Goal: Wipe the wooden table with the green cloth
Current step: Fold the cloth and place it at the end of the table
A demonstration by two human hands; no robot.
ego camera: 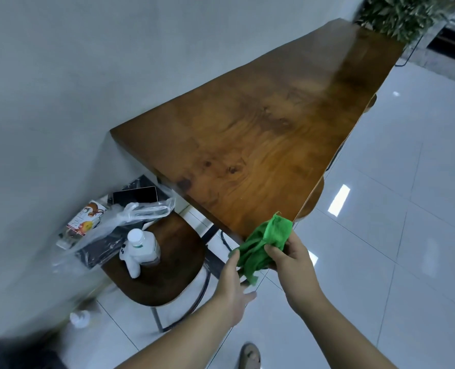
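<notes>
The wooden table [269,134] runs from its near corner up towards the far right, along a white wall. Its top is bare and glossy. A crumpled green cloth [263,243] hangs in the air just off the table's near corner. My right hand [292,265] grips the cloth from the right, with the thumb pressed into it. From the left my left hand [234,283] reaches in, and its fingertips pinch the cloth's lower left edge. Part of the cloth is hidden behind my fingers.
A wooden stool [162,272] stands left of the near corner. On it are a white-capped bottle [141,246], a plastic bag [120,225], a dark tablet [135,194] and a printed packet [85,219]. A potted plant [402,14] stands past the table's far end. White floor tiles [394,235] lie to the right.
</notes>
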